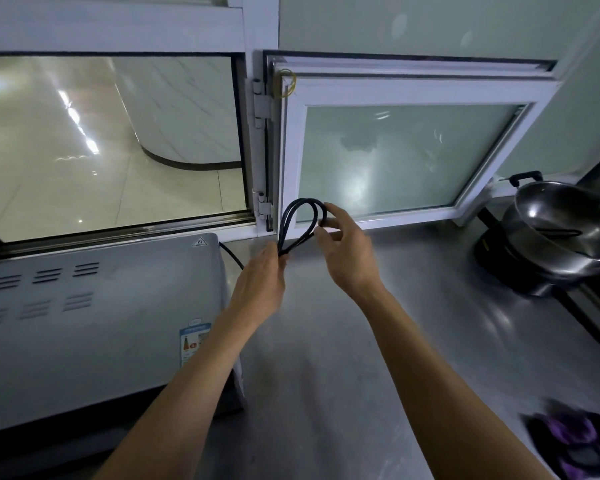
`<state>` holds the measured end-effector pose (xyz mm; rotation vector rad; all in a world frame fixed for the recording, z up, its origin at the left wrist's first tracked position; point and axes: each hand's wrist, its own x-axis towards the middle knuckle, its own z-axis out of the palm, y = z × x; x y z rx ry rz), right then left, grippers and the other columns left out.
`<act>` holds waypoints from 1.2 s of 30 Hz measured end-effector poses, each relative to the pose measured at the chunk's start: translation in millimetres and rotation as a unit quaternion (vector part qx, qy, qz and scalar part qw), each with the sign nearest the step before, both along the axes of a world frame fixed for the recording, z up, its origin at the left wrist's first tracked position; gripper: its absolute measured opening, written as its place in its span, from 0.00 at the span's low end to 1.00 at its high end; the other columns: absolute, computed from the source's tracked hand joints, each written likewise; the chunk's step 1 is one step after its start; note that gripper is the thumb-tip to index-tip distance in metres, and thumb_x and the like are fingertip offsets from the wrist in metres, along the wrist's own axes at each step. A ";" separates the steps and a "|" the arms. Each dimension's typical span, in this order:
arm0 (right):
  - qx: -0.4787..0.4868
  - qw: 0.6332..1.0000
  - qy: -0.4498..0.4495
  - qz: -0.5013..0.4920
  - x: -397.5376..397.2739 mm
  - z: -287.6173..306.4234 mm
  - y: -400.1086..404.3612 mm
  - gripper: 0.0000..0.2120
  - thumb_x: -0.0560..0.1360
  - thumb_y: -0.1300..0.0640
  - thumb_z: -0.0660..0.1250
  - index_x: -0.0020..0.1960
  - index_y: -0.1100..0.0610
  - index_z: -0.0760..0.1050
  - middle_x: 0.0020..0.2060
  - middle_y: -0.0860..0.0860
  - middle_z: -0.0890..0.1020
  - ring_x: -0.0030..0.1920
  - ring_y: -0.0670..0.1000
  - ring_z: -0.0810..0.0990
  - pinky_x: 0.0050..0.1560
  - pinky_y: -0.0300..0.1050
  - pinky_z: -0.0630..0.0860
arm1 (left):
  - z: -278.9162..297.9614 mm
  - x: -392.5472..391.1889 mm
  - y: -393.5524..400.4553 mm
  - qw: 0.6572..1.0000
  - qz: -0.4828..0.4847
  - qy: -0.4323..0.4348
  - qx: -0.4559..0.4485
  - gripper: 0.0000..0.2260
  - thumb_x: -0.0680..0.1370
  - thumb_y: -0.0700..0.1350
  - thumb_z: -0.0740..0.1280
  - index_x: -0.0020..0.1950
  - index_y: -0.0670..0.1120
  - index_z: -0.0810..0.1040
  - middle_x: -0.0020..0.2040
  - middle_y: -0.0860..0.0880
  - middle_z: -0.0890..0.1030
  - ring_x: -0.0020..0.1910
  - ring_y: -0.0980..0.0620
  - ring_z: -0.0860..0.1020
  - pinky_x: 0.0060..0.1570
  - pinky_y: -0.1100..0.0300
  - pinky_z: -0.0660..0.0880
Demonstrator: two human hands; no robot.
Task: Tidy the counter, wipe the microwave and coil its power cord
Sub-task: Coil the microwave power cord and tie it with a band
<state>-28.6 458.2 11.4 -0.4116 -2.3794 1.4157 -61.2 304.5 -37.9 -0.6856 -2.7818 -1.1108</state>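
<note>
Hands: 2 | left hand [260, 275] grips cord [300, 225] loops' base | right hand [343, 251] pinches loop top | microwave [94, 327]: 1

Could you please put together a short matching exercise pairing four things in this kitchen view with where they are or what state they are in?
Things:
1. power cord
2. microwave
3. steel pot
4. purple cloth

Places or states:
A. sits on the burner at the right edge
B. looped, held in both hands in front of the window
C. lies on the counter at the lower right
D. stands on the counter at the left, vents on top

Pairs: 1-B, 2-D, 3-A, 4-C. The left hand pinches the loop's base; the right hand holds its top.
</note>
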 end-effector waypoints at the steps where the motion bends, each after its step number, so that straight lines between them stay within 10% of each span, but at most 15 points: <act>1: -0.005 1.000 0.006 0.001 -2.1 3.3 -4.5 0.19 0.80 0.55 0.65 0.70 0.48 0.71 0.51 0.42 0.80 0.44 0.36 0.79 0.44 0.30 0.73 | 3.5 -0.1 -2.5 1.000 0.006 -0.002 0.005 0.09 0.85 0.44 0.57 0.59 0.42 0.73 0.50 0.43 0.79 0.47 0.43 0.78 0.40 0.56 0.66; 13: 0.042 0.996 0.081 0.011 -81.8 57.2 3.3 0.16 0.80 0.53 0.66 0.65 0.57 0.77 0.49 0.49 0.82 0.46 0.43 0.79 0.41 0.19 0.68 | 14.6 -27.1 -5.2 0.992 0.097 -0.052 0.056 0.08 0.85 0.46 0.57 0.55 0.43 0.71 0.50 0.40 0.81 0.50 0.38 0.78 0.42 0.53 0.66; 19: 0.096 0.987 0.125 0.009 -145.7 97.3 14.9 0.15 0.80 0.54 0.66 0.63 0.61 0.78 0.51 0.53 0.83 0.49 0.50 0.82 0.54 0.40 0.79 | 28.2 -45.9 6.4 0.991 0.116 -0.021 0.060 0.10 0.85 0.48 0.55 0.53 0.43 0.70 0.49 0.42 0.80 0.46 0.41 0.77 0.41 0.50 0.71; 26: 0.190 0.971 0.147 -0.004 -203.7 114.7 20.3 0.10 0.78 0.59 0.65 0.37 0.55 0.72 0.33 0.50 0.74 0.31 0.44 0.67 0.32 0.37 0.64 | 46.9 -79.5 21.3 0.987 0.136 -0.015 0.088 0.10 0.86 0.48 0.54 0.50 0.45 0.69 0.42 0.47 0.77 0.39 0.46 0.75 0.36 0.53 0.67; 36: 0.173 0.978 0.109 -0.042 -227.1 132.6 18.7 0.20 0.76 0.62 0.68 0.27 0.57 0.67 0.22 0.48 0.66 0.18 0.44 0.64 0.23 0.29 0.61 | 55.1 -105.6 21.1 0.986 0.128 -0.019 0.103 0.11 0.85 0.49 0.54 0.50 0.45 0.70 0.39 0.48 0.76 0.37 0.46 0.76 0.36 0.50 0.72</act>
